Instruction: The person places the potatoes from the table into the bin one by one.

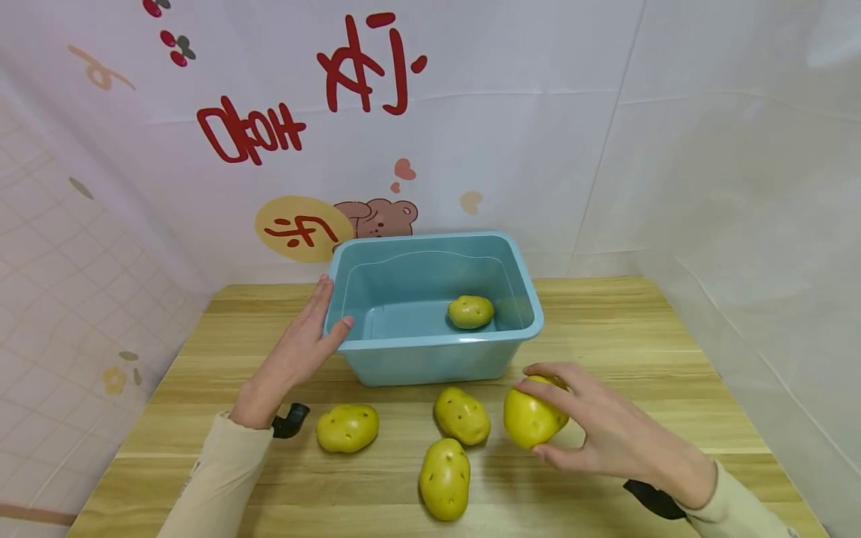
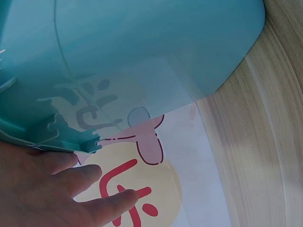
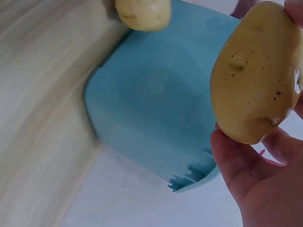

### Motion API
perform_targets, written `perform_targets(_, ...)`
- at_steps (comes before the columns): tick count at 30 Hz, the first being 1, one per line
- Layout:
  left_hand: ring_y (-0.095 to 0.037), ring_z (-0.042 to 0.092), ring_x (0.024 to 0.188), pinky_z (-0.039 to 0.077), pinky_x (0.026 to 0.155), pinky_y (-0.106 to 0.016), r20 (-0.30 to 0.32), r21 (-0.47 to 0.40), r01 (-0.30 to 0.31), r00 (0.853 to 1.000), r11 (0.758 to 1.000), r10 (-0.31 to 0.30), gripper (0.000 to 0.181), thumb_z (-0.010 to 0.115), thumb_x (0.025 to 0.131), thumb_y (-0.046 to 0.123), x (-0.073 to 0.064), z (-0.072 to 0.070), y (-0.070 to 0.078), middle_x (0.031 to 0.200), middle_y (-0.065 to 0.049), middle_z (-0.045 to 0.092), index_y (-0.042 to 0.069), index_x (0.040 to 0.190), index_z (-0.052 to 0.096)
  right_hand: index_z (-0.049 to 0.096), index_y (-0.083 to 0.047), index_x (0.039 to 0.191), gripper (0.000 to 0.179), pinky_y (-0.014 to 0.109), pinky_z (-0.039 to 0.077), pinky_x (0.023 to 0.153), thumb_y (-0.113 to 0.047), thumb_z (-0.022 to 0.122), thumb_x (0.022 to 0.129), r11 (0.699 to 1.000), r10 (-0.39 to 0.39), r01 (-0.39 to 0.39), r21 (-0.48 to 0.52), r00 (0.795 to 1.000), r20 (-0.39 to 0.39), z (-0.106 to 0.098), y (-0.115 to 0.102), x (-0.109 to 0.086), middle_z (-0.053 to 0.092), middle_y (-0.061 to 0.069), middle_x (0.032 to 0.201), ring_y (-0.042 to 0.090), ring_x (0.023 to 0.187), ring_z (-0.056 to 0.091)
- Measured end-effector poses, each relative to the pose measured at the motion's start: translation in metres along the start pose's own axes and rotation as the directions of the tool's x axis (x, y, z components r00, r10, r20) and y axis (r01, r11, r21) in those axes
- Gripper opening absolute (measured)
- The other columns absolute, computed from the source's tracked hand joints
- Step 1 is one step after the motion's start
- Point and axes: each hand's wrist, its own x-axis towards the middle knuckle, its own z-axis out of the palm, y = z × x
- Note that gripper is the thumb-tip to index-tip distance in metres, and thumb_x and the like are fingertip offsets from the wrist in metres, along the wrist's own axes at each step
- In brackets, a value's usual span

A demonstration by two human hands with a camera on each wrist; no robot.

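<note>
Potato (image 1: pixel 530 420), yellow and glossy, sits in my right hand (image 1: pixel 605 427), before the blue plastic tub (image 1: pixel 430 364), near its right front corner. My right fingers are parted just as far as it needs: fingertips at the far side, thumb at the near, with digits showing by both ends in the wrist view. I'd judge it firm, fairly light and not fragile, though real or moulded I can't say. Its shine hints at a slick skin, and the tapered ends could twist out of a careless pinch; round the fat middle, thumb facing fingers, looks the surest hold.

My left hand (image 1: pixel 296 359) rests at the tub's left side, fingers fairly straight and spread against the outside, thumb at the rim, with no potato in its grasp.

Inside the tub, toward the right, lies the far potato (image 1: pixel 471 312). On the wooden table (image 1: pixel 605 321), the left potato (image 1: pixel 347 428) lies near my left wrist, while the middle potato (image 1: pixel 462 415) and the near potato (image 1: pixel 445 479) lie close together; whether they touch, I can't tell.
</note>
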Motion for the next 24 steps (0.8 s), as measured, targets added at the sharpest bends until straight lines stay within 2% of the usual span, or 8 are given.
perform_targets(4,-0.036,0.007,0.158,0.017,0.123,-0.062,-0.004,0.001,-0.002,1.000,1.000,0.002,0.082,0.045,0.108,0.045,-0.001,0.000,0.001,0.173,-0.012,0.000,0.001,0.165,0.005,0.052,-0.023,0.151,0.069,0.040,0.057,0.093,-0.059,0.066,0.094,1.000,0.024,-0.024,0.017,1.000,0.000,-0.005,-0.001,0.005,0.051,0.001,0.146,0.020,0.125,0.055)
perform_targets(12,-0.036,0.007,0.159,0.017,0.123,-0.062,-0.003,0.000,-0.003,1.000,1.000,0.003,0.082,0.045,0.109,0.045,-0.002,0.000,0.001,0.173,-0.013,0.000,0.001,0.165,0.005,0.053,-0.020,0.151,0.069,0.027,0.050,0.098,-0.055,0.068,0.094,0.999,-0.004,0.006,0.041,0.999,-0.052,-0.012,-0.001,0.017,0.051,0.003,0.146,0.018,0.125,0.053)
perform_targets(18,-0.036,0.007,0.158,0.017,0.123,-0.062,-0.002,0.002,-0.001,1.000,1.000,0.001,0.082,0.045,0.108,0.045,-0.002,0.000,0.001,0.173,-0.013,0.000,0.001,0.165,0.005,0.056,-0.018,0.148,0.067,0.035,0.054,0.093,-0.053,0.070,0.093,0.998,-0.020,0.026,0.062,0.995,-0.100,-0.017,-0.002,0.028,0.053,0.007,0.146,0.022,0.123,0.055)
perform_targets(24,-0.037,0.008,0.158,0.017,0.123,-0.061,0.000,0.008,0.001,1.000,1.000,-0.001,0.082,0.045,0.108,0.045,-0.002,0.000,0.001,0.173,-0.013,0.000,0.001,0.165,0.006,0.057,-0.017,0.147,0.066,0.038,0.058,0.085,-0.058,0.063,0.096,0.996,-0.036,0.048,0.070,0.986,-0.160,-0.027,-0.001,0.044,0.056,0.008,0.142,0.022,0.117,0.058)
